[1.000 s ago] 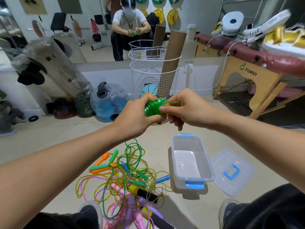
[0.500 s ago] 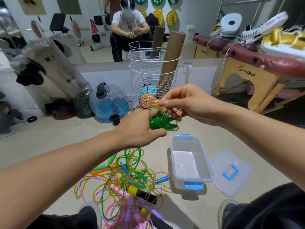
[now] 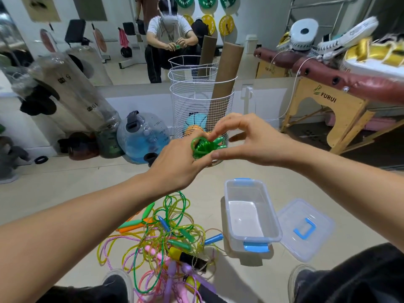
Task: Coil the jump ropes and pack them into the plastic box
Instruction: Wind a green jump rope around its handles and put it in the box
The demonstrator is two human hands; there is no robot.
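A green jump rope (image 3: 204,147), wound into a small bundle, is held up at chest height between both hands. My left hand (image 3: 178,164) grips the bundle from the left and below. My right hand (image 3: 247,139) pinches the rope's green handle end with thumb and forefinger from the right. Below on the floor lies a tangled pile of jump ropes (image 3: 168,239) in green, yellow, pink, purple, orange and blue. To its right stands the clear plastic box (image 3: 271,219) with blue clips, open, nothing inside. Its lid (image 3: 306,228) lies flat beside it.
A white wire basket (image 3: 196,110) with a cardboard tube and balls stands straight ahead before a wall mirror. A blue water jug (image 3: 143,138) and plastic-wrapped weights sit at the left. A wooden massage table (image 3: 341,101) fills the right. My shoes flank the pile.
The rope's loose loop has been drawn tight into the bundle. My right hand dropped lower and closed in on the handle end; both hands shifted slightly right.
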